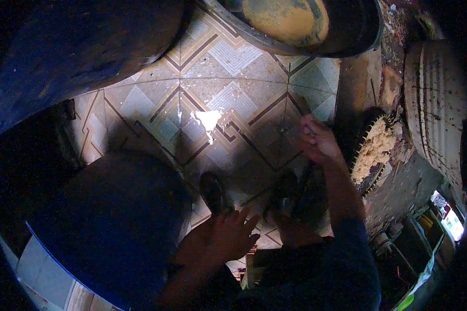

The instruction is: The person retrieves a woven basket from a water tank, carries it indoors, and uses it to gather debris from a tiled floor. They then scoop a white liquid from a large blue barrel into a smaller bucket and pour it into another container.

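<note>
Head view looks straight down past my knees to a patterned tiled floor (228, 98) with a wet glare patch near its middle. My right hand (316, 139) sits at about three o'clock from that glare, fingers curled into a loose fist; something small may be pinched in it, but the dim light keeps me from telling what. Just beside it, further toward three o'clock, stands a round basket (371, 153) filled with pale, crumbly yellowish mash, its dark toothed rim facing my wrist without touching it. My left hand (228, 236) is at six o'clock, open with fingers spread, resting flat on my left knee and holding nothing. My two dark shoes (213, 192) are planted on the tiles between the hands. At twelve o'clock a large dark basin (347, 31) carries a mound of yellow dough-like mass. A big blue drum (114, 228) fills eight o'clock, another dark rounded one (78, 46) sits at ten o'clock, and a ribbed, stained whitish container (436, 103) stands at two o'clock.
</note>
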A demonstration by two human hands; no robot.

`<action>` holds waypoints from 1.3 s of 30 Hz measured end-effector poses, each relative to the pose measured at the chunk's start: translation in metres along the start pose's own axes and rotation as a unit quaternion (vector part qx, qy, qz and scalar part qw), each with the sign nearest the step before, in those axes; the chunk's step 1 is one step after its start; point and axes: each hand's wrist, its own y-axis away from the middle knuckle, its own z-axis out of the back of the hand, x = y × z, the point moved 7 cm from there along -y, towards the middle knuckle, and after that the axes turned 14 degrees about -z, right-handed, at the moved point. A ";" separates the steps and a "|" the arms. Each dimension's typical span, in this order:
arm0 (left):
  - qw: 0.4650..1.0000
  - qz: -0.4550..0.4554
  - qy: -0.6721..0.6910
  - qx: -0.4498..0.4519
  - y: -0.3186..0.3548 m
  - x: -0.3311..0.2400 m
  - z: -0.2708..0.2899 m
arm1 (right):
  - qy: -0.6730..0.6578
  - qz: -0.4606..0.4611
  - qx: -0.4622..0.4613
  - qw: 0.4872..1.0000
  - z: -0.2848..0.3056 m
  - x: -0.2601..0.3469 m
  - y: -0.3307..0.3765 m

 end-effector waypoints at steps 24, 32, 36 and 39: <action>0.999 -0.031 0.044 0.000 -0.006 0.037 -0.122 | 0.394 0.536 -0.672 0.325 0.167 0.082 0.337; 0.986 -0.017 0.158 -0.053 0.002 0.021 -0.134 | 0.212 0.261 -0.621 0.708 0.265 -0.054 0.221; 0.998 0.013 0.063 0.025 0.020 -0.029 -0.103 | -0.360 0.142 -0.228 0.893 0.289 -0.145 0.149; 0.982 0.065 0.178 0.019 0.029 -0.053 -0.097 | -0.548 0.084 0.028 0.832 0.279 -0.166 0.103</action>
